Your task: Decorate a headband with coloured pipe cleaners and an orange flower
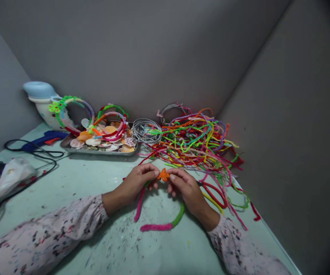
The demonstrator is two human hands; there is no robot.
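An orange flower shape of fuzzy pipe cleaner (163, 175) is pinched between both hands, above the middle of the table. My left hand (141, 181) grips its left side between thumb and fingers. On the opposite side, my right hand (187, 188) pinches it the same way. Beneath the hands a curved band wrapped in pink and green pipe cleaner (157, 227) shows its two pink ends; its upper part is hidden by the hands. Scissors with red handles (216, 195) lie just right of my right hand, partly covered by it.
Behind the hands is a tangled heap of coloured pipe cleaners (195, 139), with a coil of grey wire (146, 131) beside it. A metal tray (104, 153) holds shells and wrapped headbands. At left are a blue glue gun (40, 141), a black cord (52, 162) and a blue-lidded bottle (44, 109).
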